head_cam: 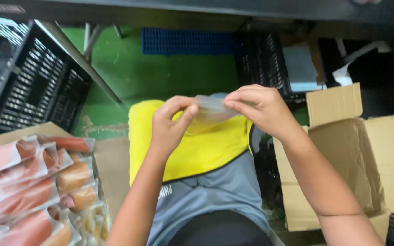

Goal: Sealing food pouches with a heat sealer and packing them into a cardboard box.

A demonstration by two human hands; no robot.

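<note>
Green floor (160, 73) fills the upper middle of my view, with a blue slatted mat (185, 41) at twelve o'clock and black plastic crates (33, 86) stacked at ten o'clock. Below me I see my own lap, a yellow cloth (206, 150) lying across a grey garment.

Both my hands are raised in front of me, meeting near the centre of the frame. Between them is a small clear plastic bag (211, 109), see-through and slightly crumpled, held above the yellow cloth. My left hand (169, 123) pinches its left edge, thumb and forefinger pressed together on the plastic. My right hand (258, 109) grips the right edge the same way, fingertips closed on the film, with the rest of the fingers curled over the top. What the bag holds, if anything, I cannot tell.

At eight o'clock lies a heap of bread rolls in clear and orange wrappers (33, 187), packed close in an open cardboard box (115, 168). At four o'clock stands another cardboard carton (379, 155), flaps up, its inside brown and bare where I can see it. Behind it, at two o'clock, a further dark crate (261, 59) sits beside a pale grey flat thing (302, 68).
</note>
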